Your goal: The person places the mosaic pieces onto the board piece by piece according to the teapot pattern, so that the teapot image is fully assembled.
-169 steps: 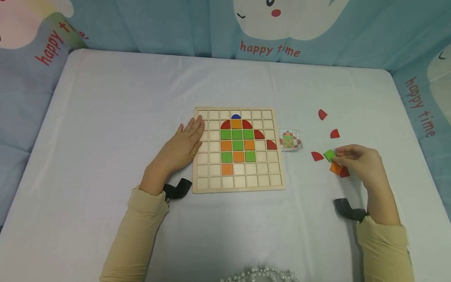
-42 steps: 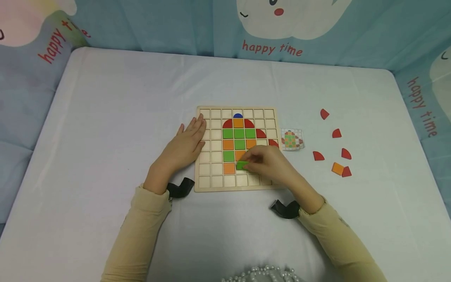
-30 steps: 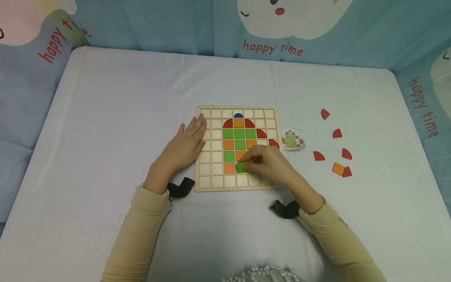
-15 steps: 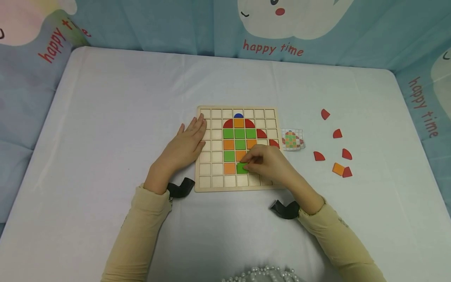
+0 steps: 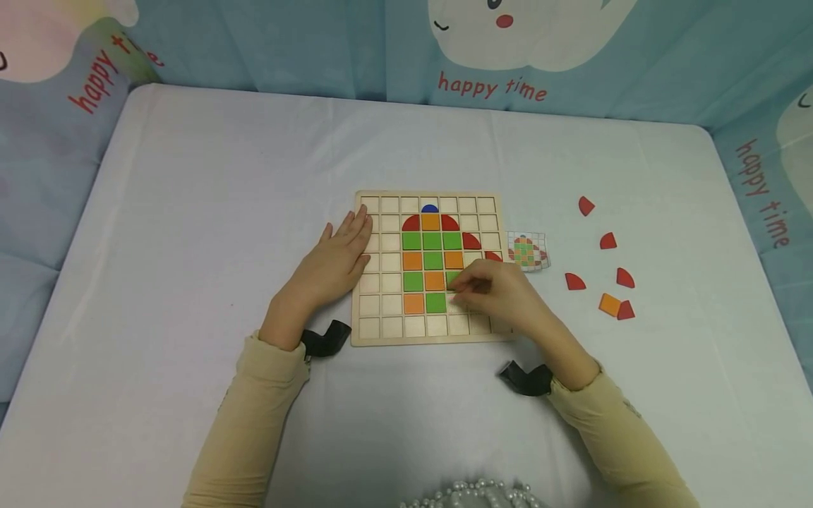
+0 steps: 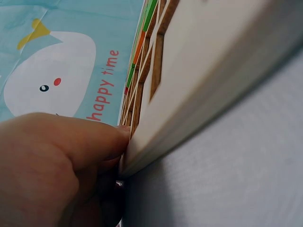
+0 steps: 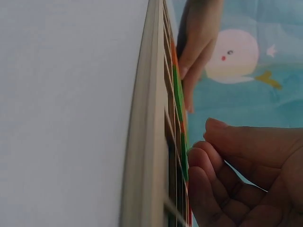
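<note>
A wooden grid board lies mid-table with green, orange, red and blue pieces in its cells. My left hand rests along its left edge, fingers extended over the rim; in the left wrist view the thumb lies at that edge. Over the lower right of the board is my right hand, fingers loosely bent and holding nothing. The right wrist view shows a gap between that hand's thumb and fingers. Just left of those fingertips, a green square tile sits in a cell beside an orange one.
A small printed pattern card lies against the board's right side. Farther right are several loose red quarter-circle pieces and one orange square. A string of pearl-like beads shows at the bottom edge. Printed curtains surround the table.
My right hand brought the green square from the loose pieces to the board, set it in a cell, let go and shifted slightly right. The left hand stayed put.
</note>
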`<state>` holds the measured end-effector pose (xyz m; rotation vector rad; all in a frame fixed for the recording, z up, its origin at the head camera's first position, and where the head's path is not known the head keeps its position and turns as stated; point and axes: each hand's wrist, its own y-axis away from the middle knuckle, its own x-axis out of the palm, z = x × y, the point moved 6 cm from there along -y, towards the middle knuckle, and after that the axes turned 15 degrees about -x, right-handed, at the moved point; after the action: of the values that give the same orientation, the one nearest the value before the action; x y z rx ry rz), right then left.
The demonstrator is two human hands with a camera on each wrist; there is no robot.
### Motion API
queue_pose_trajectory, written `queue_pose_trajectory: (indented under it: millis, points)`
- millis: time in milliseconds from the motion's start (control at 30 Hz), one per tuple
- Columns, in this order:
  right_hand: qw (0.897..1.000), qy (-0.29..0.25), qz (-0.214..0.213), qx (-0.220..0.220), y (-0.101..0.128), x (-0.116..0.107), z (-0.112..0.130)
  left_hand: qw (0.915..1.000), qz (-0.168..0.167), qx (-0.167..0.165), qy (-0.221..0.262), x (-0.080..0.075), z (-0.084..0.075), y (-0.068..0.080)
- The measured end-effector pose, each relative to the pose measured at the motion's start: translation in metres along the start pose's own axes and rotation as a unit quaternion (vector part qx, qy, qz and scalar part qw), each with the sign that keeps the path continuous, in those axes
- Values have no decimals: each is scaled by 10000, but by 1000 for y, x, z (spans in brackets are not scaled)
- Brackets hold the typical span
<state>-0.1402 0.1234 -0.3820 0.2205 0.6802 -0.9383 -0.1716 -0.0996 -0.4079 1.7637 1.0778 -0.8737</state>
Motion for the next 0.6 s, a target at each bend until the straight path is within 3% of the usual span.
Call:
queue_pose_trajectory:
  millis: [167,600]
  points:
    - [9995,104,-232,170,16,-15,-10,10000,4,-32,23,0,0,0]
    - [9886,525,-817,1149,72,-63,-32,10000,3,-55,20,0,0,0]
